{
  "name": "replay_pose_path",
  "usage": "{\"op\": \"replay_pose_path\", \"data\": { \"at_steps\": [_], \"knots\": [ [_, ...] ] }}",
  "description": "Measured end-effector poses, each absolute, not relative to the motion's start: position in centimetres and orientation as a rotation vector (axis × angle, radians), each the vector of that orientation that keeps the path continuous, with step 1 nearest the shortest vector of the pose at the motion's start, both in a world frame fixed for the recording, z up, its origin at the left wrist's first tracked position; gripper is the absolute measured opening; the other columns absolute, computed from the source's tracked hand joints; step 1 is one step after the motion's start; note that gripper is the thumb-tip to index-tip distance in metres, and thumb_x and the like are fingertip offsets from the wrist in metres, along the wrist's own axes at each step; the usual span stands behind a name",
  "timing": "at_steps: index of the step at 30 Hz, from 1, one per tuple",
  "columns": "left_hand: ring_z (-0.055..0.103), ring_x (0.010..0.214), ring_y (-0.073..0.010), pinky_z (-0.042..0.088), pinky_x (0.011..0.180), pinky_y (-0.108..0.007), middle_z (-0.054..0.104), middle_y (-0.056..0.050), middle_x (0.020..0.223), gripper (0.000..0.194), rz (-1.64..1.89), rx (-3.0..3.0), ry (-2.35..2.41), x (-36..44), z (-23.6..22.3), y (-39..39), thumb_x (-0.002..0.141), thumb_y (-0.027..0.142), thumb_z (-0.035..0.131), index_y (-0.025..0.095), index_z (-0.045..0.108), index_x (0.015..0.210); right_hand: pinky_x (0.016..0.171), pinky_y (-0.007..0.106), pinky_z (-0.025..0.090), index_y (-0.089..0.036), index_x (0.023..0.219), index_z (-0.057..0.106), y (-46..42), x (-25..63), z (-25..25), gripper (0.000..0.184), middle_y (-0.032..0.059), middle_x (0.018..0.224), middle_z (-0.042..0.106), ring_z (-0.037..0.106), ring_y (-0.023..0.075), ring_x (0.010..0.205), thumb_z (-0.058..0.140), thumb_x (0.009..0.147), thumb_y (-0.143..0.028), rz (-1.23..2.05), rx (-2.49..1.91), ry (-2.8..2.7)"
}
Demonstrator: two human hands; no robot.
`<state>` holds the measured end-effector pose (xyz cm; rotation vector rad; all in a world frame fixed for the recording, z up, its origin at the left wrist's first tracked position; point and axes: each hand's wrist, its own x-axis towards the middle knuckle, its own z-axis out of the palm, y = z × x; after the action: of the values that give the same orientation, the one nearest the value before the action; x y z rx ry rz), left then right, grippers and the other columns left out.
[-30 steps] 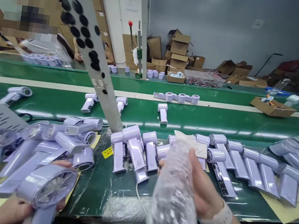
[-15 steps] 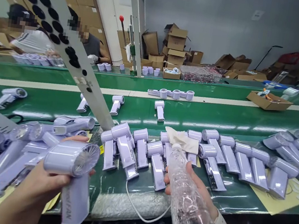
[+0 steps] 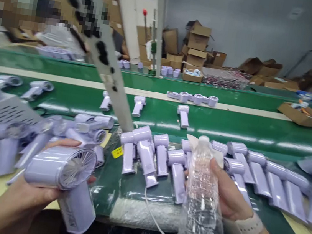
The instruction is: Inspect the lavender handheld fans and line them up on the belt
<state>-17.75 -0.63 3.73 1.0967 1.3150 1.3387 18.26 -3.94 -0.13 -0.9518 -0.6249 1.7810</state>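
Note:
My left hand (image 3: 38, 189) is closed around a lilac handheld fan (image 3: 47, 163), its round ribbed grille turned to the right and its wide handle tilted down. In my right hand (image 3: 231, 197) is a clear plastic bottle (image 3: 203, 193) with a whitish cap, its wall crinkled and shiny. A white tissue or cloth (image 3: 218, 157) shows behind the bottle's neck; whether my fingers touch it I cannot tell. Close beyond the bottle lies a row of lilac fans (image 3: 178, 178) on the green bench. More fans (image 3: 39, 143) are heaped beyond my left hand.
A slanted metal post (image 3: 115, 76) rises from the bench. Beyond it runs a green conveyor (image 3: 156, 113) carrying several fans. A perforated grey bin (image 3: 8, 115) stands left, a small carton (image 3: 304, 114) right. A white cable (image 3: 155, 223) hangs at the front edge. People work at far left.
The view has swung left. The bottle now stands more upright, with my right hand showing along its right side. The fan in my left hand has tilted, its grille facing more towards me.

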Motion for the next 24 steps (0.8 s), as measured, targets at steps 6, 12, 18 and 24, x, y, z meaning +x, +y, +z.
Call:
{"op": "replay_pose_path", "data": {
  "at_steps": [6,12,18,24],
  "knots": [
    [0.072,0.060,-0.0223,0.062,0.056,-0.031,0.073,0.002,0.085,0.097,1.417,0.988,1.325,-24.9,1.7,-5.0,0.040,0.048,0.102,0.030,0.061,0.127,0.082,0.041,0.060,-0.019,0.109,0.062,7.5,6.9,10.3,0.062,0.0078,0.096,0.069,0.069,0.0249,0.088,0.087,0.073,-0.064,0.962,-0.850,-1.561],
    [0.072,0.081,-0.0269,0.060,0.068,-0.029,0.075,-0.008,0.105,0.100,1.286,1.157,1.394,-25.4,-0.3,-6.2,0.047,0.052,0.097,0.023,0.059,0.134,0.098,0.054,0.055,-0.010,0.139,0.042,12.1,-5.5,6.7,0.085,0.0240,0.128,0.064,0.067,0.0376,0.115,0.087,0.079,-0.049,0.640,-1.161,-1.941],
    [0.071,0.088,-0.0255,0.060,0.069,-0.027,0.076,-0.006,0.105,0.073,1.263,1.237,1.471,-21.7,0.4,-4.6,0.049,0.035,0.098,0.023,0.068,0.114,0.106,0.049,0.052,-0.010,0.132,0.058,9.8,-1.0,3.4,0.062,0.0213,0.128,0.068,0.066,0.0336,0.122,0.088,0.079,-0.025,0.686,-1.263,-2.079],
    [0.067,0.079,-0.0196,0.058,0.061,-0.023,0.071,-0.003,0.104,0.073,1.297,1.176,1.340,-16.6,0.9,-1.8,0.048,0.033,0.099,0.024,0.066,0.112,0.078,0.041,0.055,-0.022,0.091,0.076,0.9,19.7,2.6,0.014,0.0061,0.091,0.073,0.066,0.0229,0.080,0.065,0.094,-0.031,-0.013,-1.499,-1.644]
  ]
}}
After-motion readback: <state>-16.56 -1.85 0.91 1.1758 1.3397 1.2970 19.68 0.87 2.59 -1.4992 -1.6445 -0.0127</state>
